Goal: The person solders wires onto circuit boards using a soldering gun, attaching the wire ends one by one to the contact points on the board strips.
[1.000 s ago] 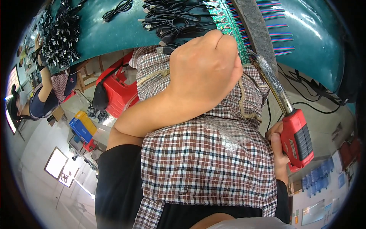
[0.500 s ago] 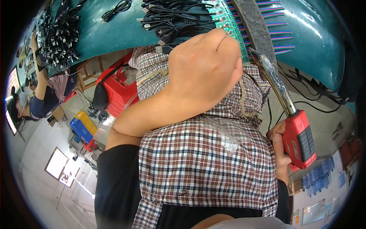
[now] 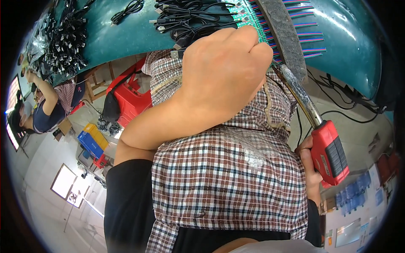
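Note:
My left hand (image 3: 225, 71) is closed in a fist above the near end of a row of green circuit boards (image 3: 247, 17); its fingertips and anything in them are hidden from view. My right hand (image 3: 309, 162) grips a soldering gun (image 3: 331, 152) with a red and black handle. Its long metal barrel slants up and left, and the tip is beside the knuckles of my left hand, at the boards' near edge. Black USB cables (image 3: 190, 17) lead to the boards from the left. Short multicoloured wires (image 3: 310, 35) stick out to the right.
A grey, worn bar (image 3: 283, 31) lies across the wires on the green tabletop (image 3: 126, 38). A heap of black cables (image 3: 67, 42) covers the table's left part, near another person (image 3: 48, 105). A red chair (image 3: 130, 95) stands below the table edge.
The soldering gun has shifted left, its tip closer to my left hand. My left fist has moved slightly and turned. The other person's arm at the left has bent.

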Demonstrator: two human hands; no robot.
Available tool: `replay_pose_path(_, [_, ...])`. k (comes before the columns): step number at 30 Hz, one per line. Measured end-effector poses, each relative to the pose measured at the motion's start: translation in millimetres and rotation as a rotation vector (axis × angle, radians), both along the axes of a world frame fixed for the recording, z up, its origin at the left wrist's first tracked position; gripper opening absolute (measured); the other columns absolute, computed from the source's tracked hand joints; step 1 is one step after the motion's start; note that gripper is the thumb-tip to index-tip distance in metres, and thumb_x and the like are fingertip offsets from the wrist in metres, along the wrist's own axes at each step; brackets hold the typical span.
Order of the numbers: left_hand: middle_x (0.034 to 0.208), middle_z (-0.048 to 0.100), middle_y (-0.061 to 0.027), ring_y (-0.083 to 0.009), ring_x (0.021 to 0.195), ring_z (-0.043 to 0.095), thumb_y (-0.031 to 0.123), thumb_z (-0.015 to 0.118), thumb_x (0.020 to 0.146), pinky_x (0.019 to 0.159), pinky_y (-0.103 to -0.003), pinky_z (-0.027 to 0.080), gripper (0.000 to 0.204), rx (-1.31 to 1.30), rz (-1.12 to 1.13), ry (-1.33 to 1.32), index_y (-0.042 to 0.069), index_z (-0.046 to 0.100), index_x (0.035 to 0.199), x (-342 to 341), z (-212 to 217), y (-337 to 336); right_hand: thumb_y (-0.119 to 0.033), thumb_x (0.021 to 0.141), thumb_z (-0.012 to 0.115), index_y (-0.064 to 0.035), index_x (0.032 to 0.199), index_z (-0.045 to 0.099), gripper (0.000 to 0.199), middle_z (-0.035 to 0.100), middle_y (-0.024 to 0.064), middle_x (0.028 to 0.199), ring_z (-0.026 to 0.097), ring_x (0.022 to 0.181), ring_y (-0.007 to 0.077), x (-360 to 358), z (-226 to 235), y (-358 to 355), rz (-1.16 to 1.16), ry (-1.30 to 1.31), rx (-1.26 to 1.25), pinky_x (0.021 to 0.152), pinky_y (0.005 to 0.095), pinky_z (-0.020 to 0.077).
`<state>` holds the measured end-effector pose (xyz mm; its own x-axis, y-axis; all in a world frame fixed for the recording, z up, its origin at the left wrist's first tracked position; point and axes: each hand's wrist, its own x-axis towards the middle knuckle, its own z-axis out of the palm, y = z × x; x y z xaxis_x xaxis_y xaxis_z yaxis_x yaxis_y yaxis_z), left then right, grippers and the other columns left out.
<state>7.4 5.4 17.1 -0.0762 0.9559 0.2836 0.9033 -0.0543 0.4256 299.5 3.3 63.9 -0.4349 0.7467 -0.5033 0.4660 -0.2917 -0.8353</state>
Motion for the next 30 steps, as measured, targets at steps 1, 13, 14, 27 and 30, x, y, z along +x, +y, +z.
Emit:
replay_pose_path(1, [0.069, 0.052, -0.0016, -0.022, 0.061, 0.057, 0.008, 0.074, 0.067, 0.051, -0.035, 0.044, 0.015, -0.001, -0.002, 0.0, 0.013, 0.06, 0.071, 0, 0, 1, 0.004, 0.089, 0.061, 0.0008, 0.106, 0.06, 0.017, 0.06, 0.0069, 0.096, 0.056, 0.085, 0.0158, -2, 1, -2, -0.079, -0.027, -0.029, 0.079, 0.031, 0.0456])
replay_pose_path(13, [0.071, 0.053, -0.0017, -0.0217, 0.064, 0.058, 0.008, 0.073, 0.067, 0.053, -0.034, 0.046, 0.014, -0.034, -0.005, 0.061, 0.013, 0.061, 0.072, 3, 3, 2, 0.004, 0.089, 0.059, -0.0003, 0.099, 0.057, 0.011, 0.057, 0.0071, 0.089, 0.054, 0.08, 0.0159, -8, 1, 3, -0.012, -0.074, 0.015, 0.076, 0.0297, 0.0437])
replay_pose_path(14, [0.071, 0.053, -0.0016, -0.0217, 0.064, 0.058, 0.008, 0.073, 0.067, 0.053, -0.034, 0.046, 0.014, -0.043, -0.004, 0.068, 0.013, 0.061, 0.072, 2, 4, 1, 0.004, 0.089, 0.059, -0.0003, 0.099, 0.057, 0.011, 0.057, 0.0071, 0.089, 0.054, 0.08, 0.0159, -7, 2, 4, -0.011, -0.074, 0.015, 0.076, 0.0297, 0.0437])
replay_pose_path(27, [0.074, 0.054, -0.0024, -0.0224, 0.066, 0.06, 0.009, 0.074, 0.067, 0.055, -0.035, 0.048, 0.014, -0.082, -0.014, 0.06, 0.012, 0.061, 0.074, 3, 6, 1, -0.003, 0.087, 0.058, -0.0035, 0.092, 0.049, 0.01, 0.053, 0.0078, 0.078, 0.049, 0.067, 0.0151, -1, -7, 9, 0.079, -0.018, 0.17, 0.063, 0.0287, 0.0417])
replay_pose_path(30, [0.074, 0.054, -0.0026, -0.0228, 0.067, 0.06, 0.008, 0.073, 0.067, 0.056, -0.035, 0.048, 0.015, -0.064, -0.009, 0.058, 0.012, 0.061, 0.074, 2, 5, 0, -0.003, 0.087, 0.057, -0.0031, 0.094, 0.049, 0.011, 0.052, 0.0086, 0.078, 0.049, 0.065, 0.0154, -3, -8, 12, 0.063, 0.043, 0.18, 0.062, 0.0291, 0.042])
